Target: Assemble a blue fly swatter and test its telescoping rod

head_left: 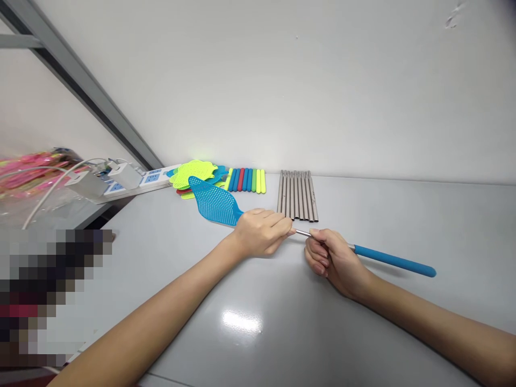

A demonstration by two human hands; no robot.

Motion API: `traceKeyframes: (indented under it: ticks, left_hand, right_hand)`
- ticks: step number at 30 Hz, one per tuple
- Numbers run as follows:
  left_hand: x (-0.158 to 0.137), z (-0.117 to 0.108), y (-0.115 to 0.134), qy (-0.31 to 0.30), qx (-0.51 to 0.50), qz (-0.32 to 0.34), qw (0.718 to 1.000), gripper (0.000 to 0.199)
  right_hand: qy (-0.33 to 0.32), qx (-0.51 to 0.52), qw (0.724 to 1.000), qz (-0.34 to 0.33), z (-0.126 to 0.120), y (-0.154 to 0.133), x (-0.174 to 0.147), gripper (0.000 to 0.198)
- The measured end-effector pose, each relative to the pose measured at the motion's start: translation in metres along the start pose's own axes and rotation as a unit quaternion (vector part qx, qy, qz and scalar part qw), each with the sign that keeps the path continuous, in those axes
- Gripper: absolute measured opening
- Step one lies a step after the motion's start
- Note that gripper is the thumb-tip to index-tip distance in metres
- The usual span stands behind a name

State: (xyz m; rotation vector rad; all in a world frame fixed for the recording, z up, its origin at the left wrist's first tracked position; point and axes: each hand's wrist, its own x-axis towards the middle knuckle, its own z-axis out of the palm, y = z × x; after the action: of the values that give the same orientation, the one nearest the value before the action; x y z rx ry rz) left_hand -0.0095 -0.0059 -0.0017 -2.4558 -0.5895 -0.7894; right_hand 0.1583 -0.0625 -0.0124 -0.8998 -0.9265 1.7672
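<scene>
A blue fly swatter [213, 200] with a leaf-shaped, perforated head is held crosswise over the table, its head to the left. My left hand [264, 231] is closed round it just behind the head. My right hand [332, 258] grips the metal rod further along, fingers curled under it. A short stretch of thin rod shows between my hands. Beyond my right hand, the blue handle [395, 260] points to the right. Most of the rod is hidden inside my hands. Behind them lies a row of metal tubes [297, 196].
Stacked swatter heads [193, 173] in yellow-green, blue and red lie at the back left, beside a row of coloured handle grips [247, 180]. A power strip [151, 180] with plugged-in chargers [124, 174] stands further left. Pink items in clear plastic [36, 172] lie beyond the table's left edge.
</scene>
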Motion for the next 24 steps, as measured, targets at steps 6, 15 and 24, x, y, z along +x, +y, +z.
traceKeyframes:
  ticks: [6,15,24]
  left_hand:
    - [0.0001,-0.0010,-0.0030,0.003,0.000,0.003,1.000,0.024]
    - [-0.0008,-0.0025,-0.0045,-0.001,-0.004,0.006,1.000,0.024]
    - [-0.0018,0.0004,-0.0074,-0.013,-0.011,0.002,1.000,0.025]
  right_hand:
    - [0.006,0.002,1.000,0.001,-0.0001,-0.0001,-0.0005,0.039]
    - [0.005,0.007,1.000,0.005,0.0018,-0.0011,-0.0005,0.039]
    - [0.014,0.014,1.000,0.004,0.0014,0.0006,0.0004,0.039]
